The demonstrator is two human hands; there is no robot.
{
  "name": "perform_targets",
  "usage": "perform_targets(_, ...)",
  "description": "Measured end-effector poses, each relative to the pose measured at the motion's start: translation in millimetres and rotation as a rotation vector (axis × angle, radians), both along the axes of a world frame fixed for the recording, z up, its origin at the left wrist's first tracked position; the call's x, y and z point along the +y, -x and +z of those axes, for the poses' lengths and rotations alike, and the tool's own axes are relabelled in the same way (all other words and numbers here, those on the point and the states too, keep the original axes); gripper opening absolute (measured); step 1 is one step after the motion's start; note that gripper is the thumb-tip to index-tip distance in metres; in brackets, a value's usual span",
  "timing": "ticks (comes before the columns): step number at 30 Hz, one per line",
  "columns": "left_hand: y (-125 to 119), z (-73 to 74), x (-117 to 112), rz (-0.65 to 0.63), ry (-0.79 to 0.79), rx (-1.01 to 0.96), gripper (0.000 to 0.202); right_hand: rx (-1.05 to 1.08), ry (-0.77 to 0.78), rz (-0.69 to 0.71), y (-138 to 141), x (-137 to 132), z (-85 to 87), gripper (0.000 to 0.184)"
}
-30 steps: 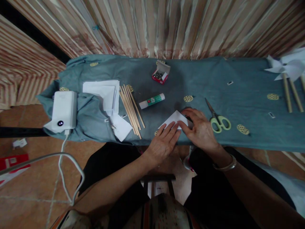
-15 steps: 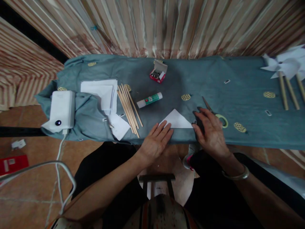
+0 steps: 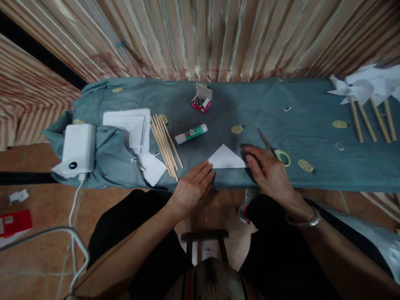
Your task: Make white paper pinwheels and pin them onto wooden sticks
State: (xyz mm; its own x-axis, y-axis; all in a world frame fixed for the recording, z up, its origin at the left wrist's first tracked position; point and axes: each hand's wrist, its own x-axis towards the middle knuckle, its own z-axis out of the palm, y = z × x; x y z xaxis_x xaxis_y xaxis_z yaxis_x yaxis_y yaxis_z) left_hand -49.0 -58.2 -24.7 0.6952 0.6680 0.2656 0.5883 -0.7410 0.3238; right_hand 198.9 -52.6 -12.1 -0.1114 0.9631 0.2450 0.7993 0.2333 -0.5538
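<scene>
A white sheet of paper folded into a triangle point(image 3: 227, 158) lies on the cloth near its front edge, its point facing away from me. My left hand point(image 3: 193, 185) is laid flat with straight fingers, the fingertips at the paper's left corner. At the right corner is my right hand point(image 3: 270, 168), palm down and fingers bent; its thumb tip is at the corner, a small gap from the index finger. Scissors point(image 3: 275, 150) with pale green handles lie just beyond the right hand. A glue stick point(image 3: 191, 133) rests behind the paper.
Thin wooden sticks point(image 3: 164, 143) and white paper sheets point(image 3: 144, 125) lie to the left, near a white power bank point(image 3: 78, 148) with a cable. An open red box of small metal pieces point(image 3: 201, 100) stands at the back. Several paper pinwheels point(image 3: 354, 91) on sticks lie far right.
My left hand has slid left off the paper's face to its left corner. The right hand's fingers have drawn closer together at the right corner. The view has shifted slightly.
</scene>
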Motion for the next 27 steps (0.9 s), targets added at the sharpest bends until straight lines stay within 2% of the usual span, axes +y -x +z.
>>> perform_targets(4,1,0.7,4,0.031,0.085,-0.073,0.032,0.082,0.093,-0.024,7,2,2.7,0.033)
perform_targets(8,2,-1.8,10,0.086,0.138,-0.133,0.037,0.258,0.199,-0.100,8,8,0.6,0.031)
perform_targets(14,1,-5.5,16,0.149,0.143,-0.193,0.040,0.784,0.484,-0.202,6,21,-2.6,0.032)
perform_targets(16,-1,-5.4,17,0.148,0.124,-0.210,0.041,0.885,0.583,-0.225,6,22,0.9,0.034)
perform_targets(19,-4,-4.1,19,0.132,0.090,-0.232,0.041,0.913,0.641,-0.226,5,23,7.8,0.034)
perform_targets(24,-11,2.1,23,0.122,0.028,-0.238,0.039,0.878,0.645,-0.179,7,22,11.3,0.031)
perform_targets(27,-16,8.3,23,0.099,-0.003,-0.223,0.035,0.882,0.572,-0.192,11,22,7.3,0.024)
